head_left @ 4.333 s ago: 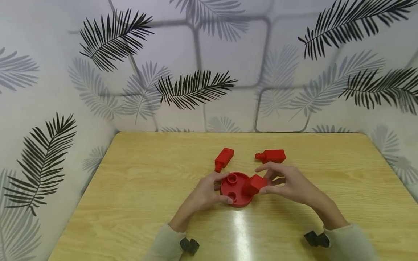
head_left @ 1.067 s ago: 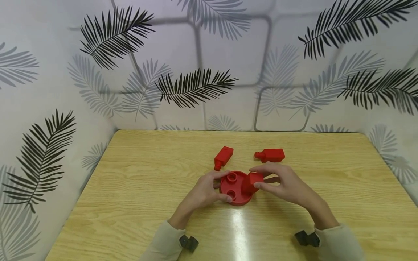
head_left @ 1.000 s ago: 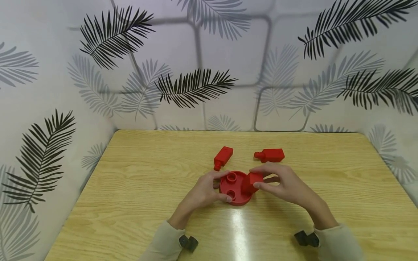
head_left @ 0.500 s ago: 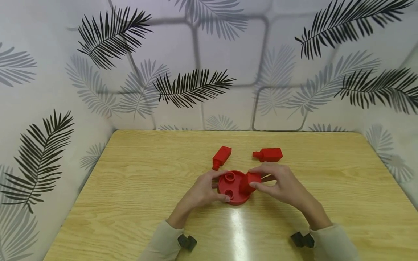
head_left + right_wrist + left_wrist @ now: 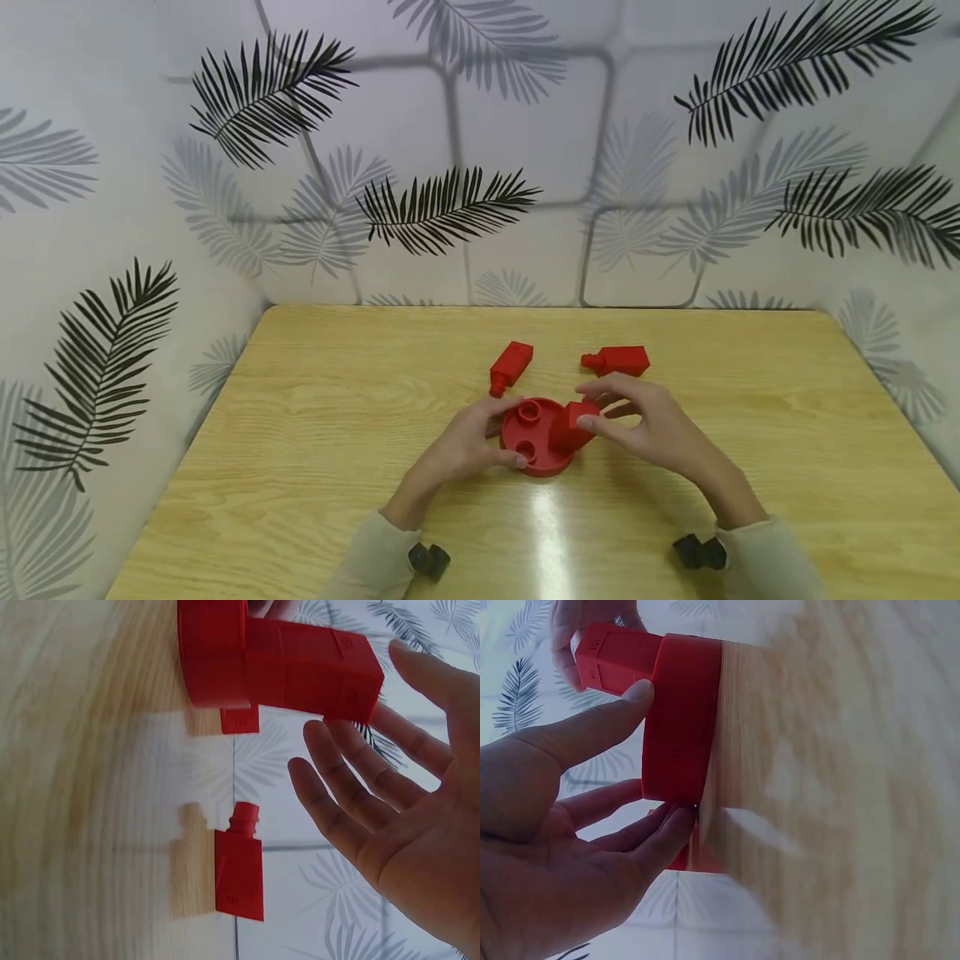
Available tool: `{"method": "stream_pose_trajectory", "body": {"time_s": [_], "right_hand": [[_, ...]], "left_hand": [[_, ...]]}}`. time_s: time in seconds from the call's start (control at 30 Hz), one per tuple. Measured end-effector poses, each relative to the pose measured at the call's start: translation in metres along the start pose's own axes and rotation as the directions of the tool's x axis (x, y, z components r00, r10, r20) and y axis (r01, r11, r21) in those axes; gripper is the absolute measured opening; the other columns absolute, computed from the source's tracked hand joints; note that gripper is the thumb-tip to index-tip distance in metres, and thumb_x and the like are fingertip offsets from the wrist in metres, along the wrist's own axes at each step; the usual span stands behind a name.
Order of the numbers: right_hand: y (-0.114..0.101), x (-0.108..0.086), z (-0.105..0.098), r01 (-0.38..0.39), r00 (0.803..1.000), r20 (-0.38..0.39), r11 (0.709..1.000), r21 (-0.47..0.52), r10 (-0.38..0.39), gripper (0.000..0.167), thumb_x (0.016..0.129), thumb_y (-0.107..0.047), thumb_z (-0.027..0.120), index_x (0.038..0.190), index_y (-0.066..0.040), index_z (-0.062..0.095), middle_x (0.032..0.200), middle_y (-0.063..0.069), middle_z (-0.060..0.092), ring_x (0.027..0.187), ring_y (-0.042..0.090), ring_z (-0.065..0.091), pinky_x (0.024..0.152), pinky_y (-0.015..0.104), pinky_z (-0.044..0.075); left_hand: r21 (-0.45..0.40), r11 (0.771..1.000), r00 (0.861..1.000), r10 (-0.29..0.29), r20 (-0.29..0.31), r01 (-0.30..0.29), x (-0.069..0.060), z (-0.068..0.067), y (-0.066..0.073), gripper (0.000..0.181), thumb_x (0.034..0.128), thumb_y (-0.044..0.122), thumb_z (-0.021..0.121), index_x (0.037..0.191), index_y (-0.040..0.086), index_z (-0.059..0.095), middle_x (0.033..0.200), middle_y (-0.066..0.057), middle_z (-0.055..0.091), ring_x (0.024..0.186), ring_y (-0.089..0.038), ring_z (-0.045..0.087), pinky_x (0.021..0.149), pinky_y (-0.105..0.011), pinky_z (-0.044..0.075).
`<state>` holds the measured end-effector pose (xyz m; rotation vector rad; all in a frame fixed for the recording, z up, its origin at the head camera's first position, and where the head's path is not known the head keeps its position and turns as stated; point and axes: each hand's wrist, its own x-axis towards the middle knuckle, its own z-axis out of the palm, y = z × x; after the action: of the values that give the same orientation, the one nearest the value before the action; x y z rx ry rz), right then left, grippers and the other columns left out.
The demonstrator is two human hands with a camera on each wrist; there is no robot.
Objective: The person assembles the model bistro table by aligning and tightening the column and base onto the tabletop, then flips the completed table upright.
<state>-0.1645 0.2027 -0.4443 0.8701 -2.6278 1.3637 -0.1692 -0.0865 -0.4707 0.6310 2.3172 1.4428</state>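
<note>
A round red tray with raised rim and ring-shaped sockets sits on the wooden table. My left hand grips its left side, thumb on the near rim and fingers round the far side; the left wrist view shows the thumb against the tray's wall. A square-bodied red bottle-shaped piece stands neck down at the tray's right side; its neck is hidden. Around its upper end is my right hand, fingers loosely spread. In the right wrist view, the thumb stands apart from the block.
Two more red bottle-shaped pieces lie on the table beyond the tray: one behind its left part, neck toward it, the other beyond my right hand, neck pointing left. A leaf-patterned backdrop rises behind the table.
Over the last seconds the bottle-shaped piece came slightly left and settled at the tray. Since half a second ago my right fingers have loosened from it. My left hand keeps its hold.
</note>
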Motion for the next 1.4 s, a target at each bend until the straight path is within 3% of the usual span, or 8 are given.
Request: {"method": "stream_pose_trajectory", "body": {"time_s": [0.23, 0.4, 0.6, 0.7, 0.8, 0.93, 1.17, 1.4], "right_hand": [[0.014, -0.004, -0.026, -0.05, 0.982, -0.185, 0.996, -0.074, 0.036, 0.035, 0.092, -0.01, 0.078, 0.126, -0.012, 0.069, 0.114, 0.001, 0.072, 0.099, 0.014, 0.068, 0.082, 0.023, 0.06], [0.025, 0.0, -0.035, -0.1, 0.961, -0.268, 0.992, -0.083, 0.074, 0.035, 0.095, -0.011, 0.076, 0.129, -0.006, 0.067, 0.116, 0.01, 0.071, 0.101, 0.014, 0.066, 0.082, 0.013, 0.056], [0.044, 0.011, -0.042, -0.158, 0.932, -0.34, 0.984, -0.077, 0.123, 0.034, 0.096, -0.012, 0.074, 0.128, -0.004, 0.067, 0.121, 0.016, 0.068, 0.106, 0.029, 0.065, 0.081, 0.009, 0.053], [0.054, 0.014, -0.047, -0.181, 0.931, -0.335, 0.98, -0.078, 0.145, 0.034, 0.096, -0.011, 0.074, 0.128, -0.002, 0.066, 0.124, 0.019, 0.067, 0.109, 0.035, 0.064, 0.083, 0.012, 0.055], [0.064, 0.016, -0.05, -0.211, 0.94, -0.29, 0.975, -0.075, 0.182, 0.037, 0.095, -0.01, 0.074, 0.13, 0.0, 0.064, 0.126, 0.022, 0.065, 0.113, 0.04, 0.064, 0.087, 0.03, 0.061], [0.076, 0.017, -0.051, -0.262, 0.952, -0.182, 0.963, -0.062, 0.247, 0.047, 0.095, -0.012, 0.076, 0.136, 0.005, 0.059, 0.133, 0.028, 0.061, 0.117, 0.049, 0.062, 0.093, 0.055, 0.055], [0.083, 0.017, -0.046, -0.323, 0.945, -0.083, 0.942, -0.088, 0.316, 0.05, 0.094, -0.009, 0.076, 0.137, 0.009, 0.057, 0.134, 0.033, 0.059, 0.114, 0.052, 0.063, 0.095, 0.058, 0.055], [0.083, 0.014, -0.042, -0.346, 0.936, -0.107, 0.933, -0.102, 0.335, 0.045, 0.093, -0.013, 0.077, 0.131, 0.007, 0.063, 0.128, 0.031, 0.063, 0.111, 0.048, 0.066, 0.094, 0.057, 0.056]], "left_hand": [[0.137, 0.989, 0.991, 0.067, -0.113, -0.051, 0.0, 0.005, 0.014, 0.062, 0.086, 0.008, 0.084, 0.141, 0.0, 0.058, 0.134, -0.015, 0.059, 0.123, -0.033, 0.058, 0.105, -0.045, 0.053], [0.056, 0.983, 0.957, 0.186, -0.225, -0.177, 0.002, 0.021, 0.029, 0.049, 0.0857, 0.005, 0.083, 0.13, -0.004, 0.065, 0.123, -0.019, 0.066, 0.111, -0.036, 0.064, 0.098, -0.046, 0.057], [0.057, 0.979, 0.925, 0.204, -0.32, -0.196, 0.006, 0.048, 0.039, 0.048, 0.0828, 0.012, 0.088, 0.126, 0.002, 0.069, 0.119, -0.012, 0.068, 0.109, -0.029, 0.065, 0.092, -0.041, 0.06], [0.092, 0.982, 0.911, 0.19, -0.366, -0.168, 0.01, 0.058, 0.043, 0.049, 0.0817, 0.015, 0.089, 0.126, 0.005, 0.071, 0.119, -0.008, 0.067, 0.11, -0.024, 0.063, 0.091, -0.037, 0.06], [0.117, 0.985, 0.897, 0.168, -0.408, -0.131, 0.014, 0.066, 0.047, 0.049, 0.0809, 0.021, 0.09, 0.125, 0.008, 0.071, 0.118, -0.005, 0.066, 0.109, -0.02, 0.062, 0.091, -0.035, 0.059], [0.141, 0.986, 0.87, 0.149, -0.471, -0.092, 0.019, 0.077, 0.052, 0.05, 0.0783, 0.027, 0.092, 0.121, 0.011, 0.072, 0.116, 0.0, 0.066, 0.106, -0.017, 0.063, 0.093, -0.032, 0.056], [0.169, 0.981, 0.834, 0.174, -0.523, -0.099, 0.021, 0.084, 0.052, 0.045, 0.0782, 0.023, 0.092, 0.116, 0.011, 0.071, 0.112, 0.002, 0.067, 0.102, -0.016, 0.065, 0.092, -0.027, 0.056], [0.202, 0.975, 0.835, 0.188, -0.518, -0.094, 0.019, 0.082, 0.052, 0.04, 0.0805, 0.023, 0.089, 0.114, 0.01, 0.071, 0.111, 0.0, 0.068, 0.101, -0.017, 0.066, 0.09, -0.027, 0.057]]}}
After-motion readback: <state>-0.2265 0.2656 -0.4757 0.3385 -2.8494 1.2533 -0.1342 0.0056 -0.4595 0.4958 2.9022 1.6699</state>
